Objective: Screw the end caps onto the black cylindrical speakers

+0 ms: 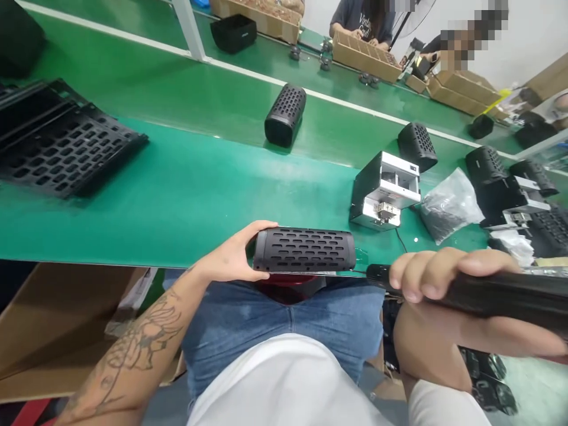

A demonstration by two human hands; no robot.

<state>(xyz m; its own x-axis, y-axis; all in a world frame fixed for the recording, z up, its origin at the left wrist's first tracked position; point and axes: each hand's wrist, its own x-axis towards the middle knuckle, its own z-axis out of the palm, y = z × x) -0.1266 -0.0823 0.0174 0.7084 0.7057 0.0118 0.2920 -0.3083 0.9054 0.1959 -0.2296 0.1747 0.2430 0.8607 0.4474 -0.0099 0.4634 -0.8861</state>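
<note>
My left hand (233,255) grips the left end of a black perforated speaker shell (304,249), held lying sideways at the near edge of the green bench (177,195), above my lap. My right hand (437,273) is closed around a long black tool (497,291) whose tip points left toward the shell's right end, a short gap away. Something dark red shows just under the shell.
Several more black speaker shells (285,114) lie on the belt. A grey-and-white small machine (385,189) and a plastic bag (450,204) sit right of centre. Black trays (62,142) lie at the left. People work at cardboard boxes (364,56) across the line.
</note>
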